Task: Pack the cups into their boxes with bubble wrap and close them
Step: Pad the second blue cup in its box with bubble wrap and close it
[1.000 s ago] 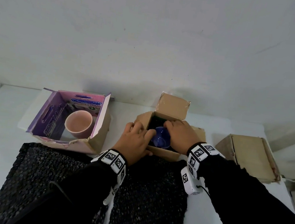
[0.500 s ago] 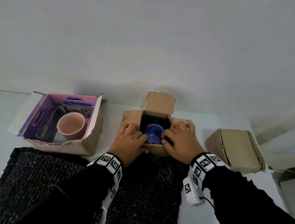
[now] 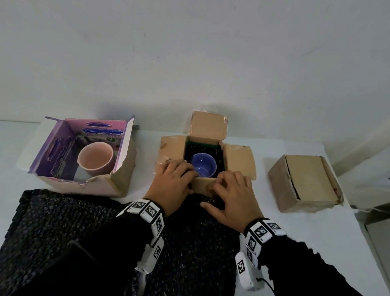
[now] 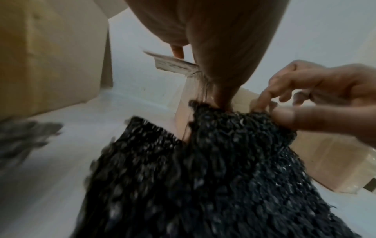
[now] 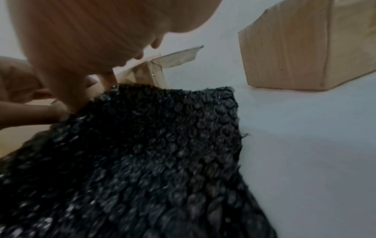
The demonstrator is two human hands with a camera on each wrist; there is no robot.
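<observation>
Head view: blue cup (image 3: pixel 203 164) sits upright inside the open brown box (image 3: pixel 239 161) at table centre, on dark padding, all four flaps folded outward. Compared with half a second ago, both hands have drawn back from the box opening toward the near wall; the cup, then partly flanked by fingers, now shows whole.

Left hand (image 3: pixel 172 185): fingers curled, resting at the near left corner of the box. Left wrist view shows its fingertip down at the top edge of the black bubble wrap (image 4: pixel 213 169); whether it actually pinches the sheet cannot be told.

Right hand (image 3: pixel 234 196): fingers bent, thumb spread to the side. Left wrist view shows thumb and fingers closing on the wrap's upper edge against the box front.

Wrap sheet lies flat on the white table (image 3: pixel 301 233), running from the box's near wall back under both forearms.

Pink cup (image 3: pixel 95 158) stands in the open purple box (image 3: pixel 122 176) at left, unchanged. Closed brown box (image 3: pixel 306 185) at right, unchanged apart from camera shift.
</observation>
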